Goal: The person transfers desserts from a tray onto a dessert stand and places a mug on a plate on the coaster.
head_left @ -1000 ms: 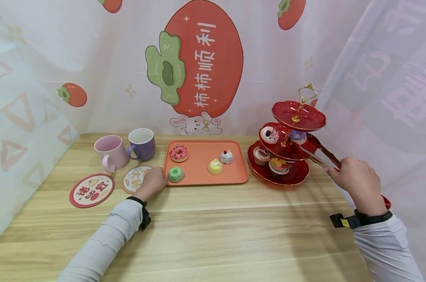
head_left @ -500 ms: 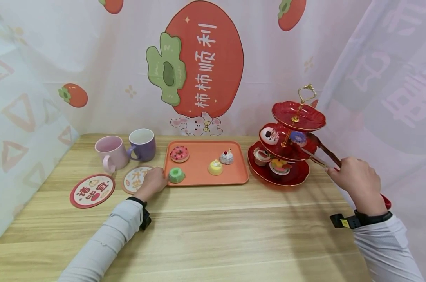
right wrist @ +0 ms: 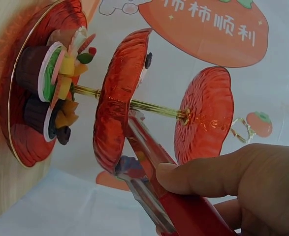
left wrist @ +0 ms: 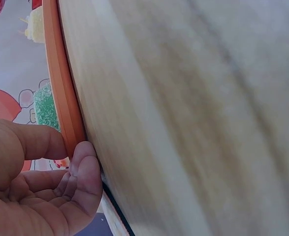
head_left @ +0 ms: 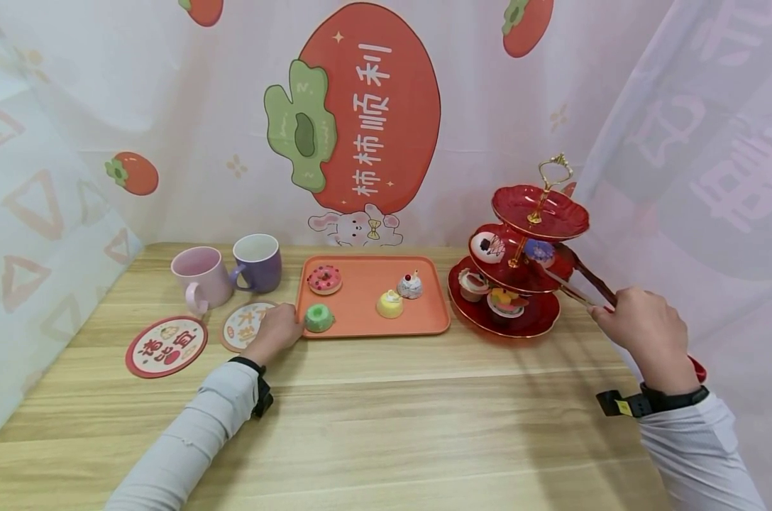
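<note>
Head view: left hand (head_left: 274,331) pinches tray (head_left: 367,277) at its near left corner, partly hiding a coaster (head_left: 240,327); right hand (head_left: 648,332) grips tongs (right wrist: 193,214) near purple cake (head_left: 539,251), below top plate (head_left: 563,213).

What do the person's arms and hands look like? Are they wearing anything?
The left sleeve and right sleeve are pale grey and a bit wrinkly. There's a left wristband and a right wristband, both black with a chunky black piece. The right one has a little yellow label. The left hand and right hand have no gloves.
</note>
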Available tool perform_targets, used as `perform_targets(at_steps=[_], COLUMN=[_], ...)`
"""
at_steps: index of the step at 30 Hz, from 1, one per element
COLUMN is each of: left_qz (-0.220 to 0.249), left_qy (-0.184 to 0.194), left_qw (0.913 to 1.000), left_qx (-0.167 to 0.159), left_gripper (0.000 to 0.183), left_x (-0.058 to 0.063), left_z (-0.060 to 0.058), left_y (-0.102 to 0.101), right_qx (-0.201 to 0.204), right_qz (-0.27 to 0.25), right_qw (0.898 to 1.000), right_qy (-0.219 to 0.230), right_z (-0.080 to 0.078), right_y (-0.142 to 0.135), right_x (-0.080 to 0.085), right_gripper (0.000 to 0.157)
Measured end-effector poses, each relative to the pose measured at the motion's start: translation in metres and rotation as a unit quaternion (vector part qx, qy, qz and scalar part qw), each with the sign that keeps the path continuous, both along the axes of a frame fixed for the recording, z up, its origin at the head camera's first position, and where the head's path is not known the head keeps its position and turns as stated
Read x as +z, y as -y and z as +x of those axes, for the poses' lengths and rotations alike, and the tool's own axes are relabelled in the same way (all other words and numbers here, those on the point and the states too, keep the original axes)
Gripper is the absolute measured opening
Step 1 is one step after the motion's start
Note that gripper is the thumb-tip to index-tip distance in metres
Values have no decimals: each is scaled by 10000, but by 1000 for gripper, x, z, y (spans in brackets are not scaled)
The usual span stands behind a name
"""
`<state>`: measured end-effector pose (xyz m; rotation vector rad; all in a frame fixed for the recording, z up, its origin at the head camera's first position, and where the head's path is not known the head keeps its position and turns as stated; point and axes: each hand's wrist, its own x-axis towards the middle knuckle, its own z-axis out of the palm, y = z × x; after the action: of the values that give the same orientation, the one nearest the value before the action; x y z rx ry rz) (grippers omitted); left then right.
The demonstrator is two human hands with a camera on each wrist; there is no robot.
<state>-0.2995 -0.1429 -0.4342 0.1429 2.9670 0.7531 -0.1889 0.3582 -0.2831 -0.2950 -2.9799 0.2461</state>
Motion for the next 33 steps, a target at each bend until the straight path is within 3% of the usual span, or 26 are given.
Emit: perform_targets(at_steps=[20,33], left_qz=[-48,-51], left_qy=[-26,5], left_qw=[10000,10000], left_qx=[8,-9], left_gripper=[22,26], left_x=[-1,-1], left_z=[0,1], left_y=[0,-1], right_qx=[100,408], right_qz=[-65,-24], right_qw=[9997,9983], right_qy=[-211,-404], right_z=[27,42], right_y=[8,22], right_x=[-3,-4], right_gripper=[32,27])
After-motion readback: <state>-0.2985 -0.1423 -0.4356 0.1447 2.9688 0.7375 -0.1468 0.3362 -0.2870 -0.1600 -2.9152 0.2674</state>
